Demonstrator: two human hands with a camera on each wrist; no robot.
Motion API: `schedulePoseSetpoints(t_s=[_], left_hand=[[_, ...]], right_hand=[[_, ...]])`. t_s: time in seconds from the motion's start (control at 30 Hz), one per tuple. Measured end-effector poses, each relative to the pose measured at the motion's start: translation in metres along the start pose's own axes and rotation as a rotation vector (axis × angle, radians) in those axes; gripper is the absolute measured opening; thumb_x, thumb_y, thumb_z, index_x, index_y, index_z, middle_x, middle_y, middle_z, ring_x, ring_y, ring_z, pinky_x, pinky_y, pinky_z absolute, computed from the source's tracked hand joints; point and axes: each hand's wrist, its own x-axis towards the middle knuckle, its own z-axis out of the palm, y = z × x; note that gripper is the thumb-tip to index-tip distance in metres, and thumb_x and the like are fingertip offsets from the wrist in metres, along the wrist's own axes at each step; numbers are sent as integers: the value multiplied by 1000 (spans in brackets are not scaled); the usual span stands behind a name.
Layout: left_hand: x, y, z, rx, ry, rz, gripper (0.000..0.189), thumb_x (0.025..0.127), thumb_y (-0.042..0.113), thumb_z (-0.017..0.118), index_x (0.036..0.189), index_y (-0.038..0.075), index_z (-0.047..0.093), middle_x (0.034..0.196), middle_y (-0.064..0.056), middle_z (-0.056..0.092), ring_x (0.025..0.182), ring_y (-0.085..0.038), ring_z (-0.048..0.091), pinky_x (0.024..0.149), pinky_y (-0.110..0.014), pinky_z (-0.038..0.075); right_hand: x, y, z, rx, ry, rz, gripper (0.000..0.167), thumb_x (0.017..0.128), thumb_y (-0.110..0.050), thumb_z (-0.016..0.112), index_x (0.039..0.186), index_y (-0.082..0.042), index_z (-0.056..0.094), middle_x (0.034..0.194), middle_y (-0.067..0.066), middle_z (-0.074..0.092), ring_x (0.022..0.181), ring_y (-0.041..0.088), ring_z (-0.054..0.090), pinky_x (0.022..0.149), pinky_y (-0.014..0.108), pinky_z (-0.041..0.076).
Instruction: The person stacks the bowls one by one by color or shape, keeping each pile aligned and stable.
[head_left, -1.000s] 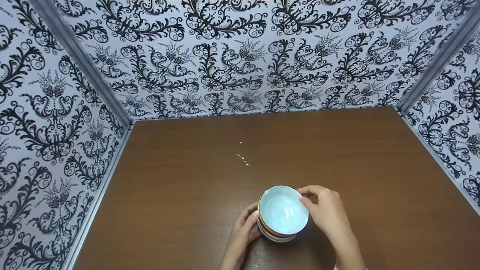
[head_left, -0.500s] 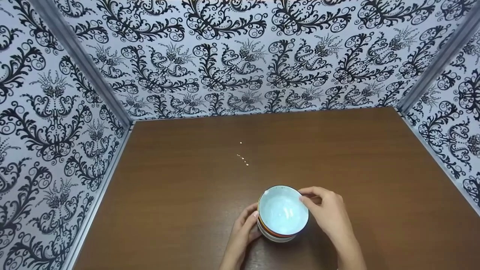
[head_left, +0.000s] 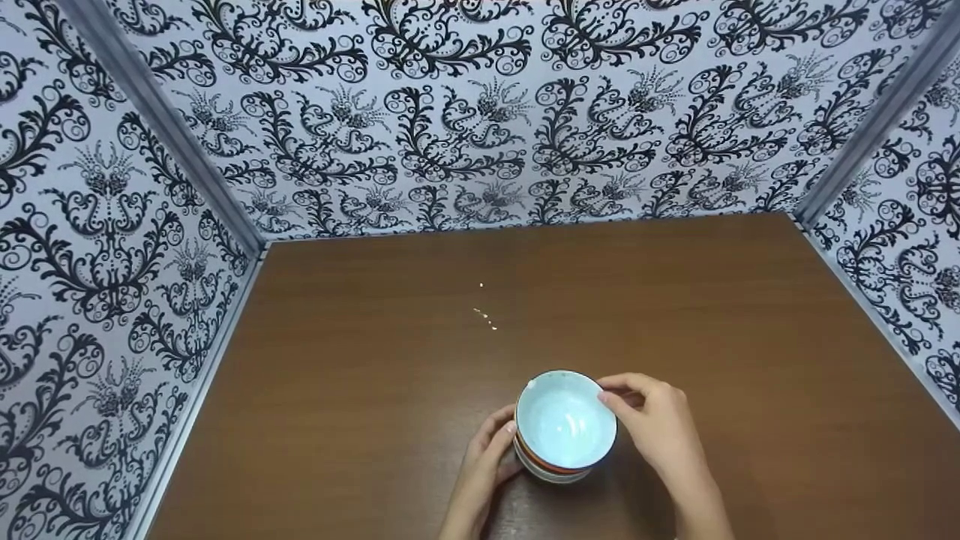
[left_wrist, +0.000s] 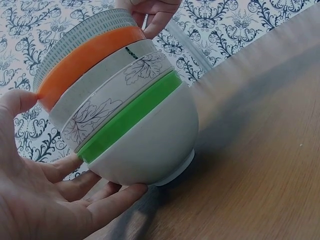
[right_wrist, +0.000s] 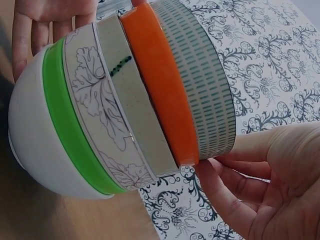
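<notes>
A stack of nested bowls stands upright on the table near its front. On top is a bowl (head_left: 566, 420) with a pale inside; its outside carries small teal dashes, seen in the right wrist view. Under it come an orange bowl (left_wrist: 95, 60), a pale bowl (right_wrist: 127, 85) with a dark green mark, a leaf-patterned bowl (left_wrist: 142, 70), a bright green band (left_wrist: 132, 115) and a white bowl (left_wrist: 160, 135) at the base. My left hand (head_left: 484, 457) grips the stack's left side, thumb at the orange rim. My right hand (head_left: 660, 424) pinches the top bowl's right rim, thumb inside.
The brown wooden table (head_left: 360, 360) is walled at the back and both sides by panels (head_left: 480, 135) with black scroll patterns. Small bright specks (head_left: 486, 318) show on the table beyond the stack.
My right hand's knuckles have shifted very slightly to the right, with its fingertips still at the rim. The stack and my left hand stay in place.
</notes>
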Motion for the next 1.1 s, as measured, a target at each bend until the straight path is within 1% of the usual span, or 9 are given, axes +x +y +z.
schedulePoseSetpoints(t_s=[0.27, 0.47, 0.7, 1.1], left_hand=[[1, 0, 1, 10, 9, -13, 52, 101, 31, 53, 144, 1, 47, 146, -16, 51, 129, -20, 52, 97, -40, 54], [0, 1, 0, 14, 0, -1, 52, 101, 31, 53, 144, 1, 47, 145, -15, 52, 128, -19, 53, 97, -39, 54], [2, 1, 0, 23, -10, 9, 51, 100, 32, 52, 141, 2, 50, 144, -14, 52, 126, -19, 53, 95, -41, 55], [1, 1, 0, 9, 4, 3, 52, 100, 30, 53, 142, 0, 49, 143, -15, 53, 123, -17, 55, 93, -38, 56]], right_hand=[[-1, 0, 2, 0, 16, 12, 14, 86, -9, 76, 100, -13, 79, 94, 2, 77, 85, 14, 70, 78, 18, 55], [-2, 0, 3, -7, 30, 4, 14, 86, -10, 76, 100, -13, 79, 95, 2, 77, 85, 15, 71, 77, 18, 55], [-4, -1, 3, -2, 37, 1, 13, 86, -10, 76, 99, -13, 79, 97, 2, 77, 86, 13, 70, 77, 16, 55], [-4, -1, 4, 5, 45, 1, 13, 86, -10, 77, 98, -14, 79, 96, 2, 77, 84, 11, 70, 75, 16, 55]])
